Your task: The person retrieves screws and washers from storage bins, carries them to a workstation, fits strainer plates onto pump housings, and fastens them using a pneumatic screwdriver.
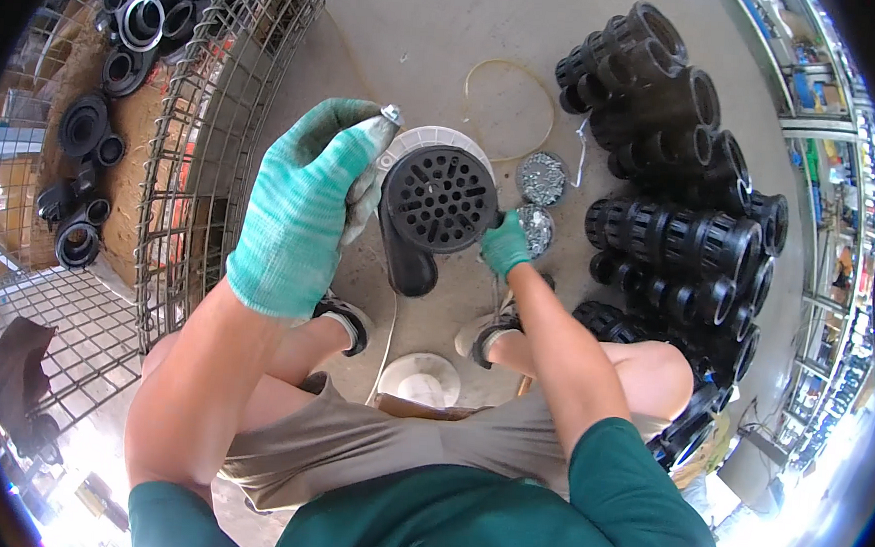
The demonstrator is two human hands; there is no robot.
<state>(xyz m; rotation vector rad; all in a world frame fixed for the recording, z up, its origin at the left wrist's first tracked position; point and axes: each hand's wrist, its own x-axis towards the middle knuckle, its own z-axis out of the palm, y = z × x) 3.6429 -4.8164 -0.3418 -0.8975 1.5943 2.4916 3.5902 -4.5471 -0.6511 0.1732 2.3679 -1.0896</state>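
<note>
Small metal piece (391, 114) was pinched in left hand (307, 200), just left of black holed part (442, 199), which was seen mid-scene by white round base (434, 136). Part's right edge was touched by right hand (505, 245); finger closure couldn't be told.

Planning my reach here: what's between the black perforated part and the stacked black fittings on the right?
In the head view: the right hand, two round containers filled with small silvery pieces, and a thin white strip.
</note>
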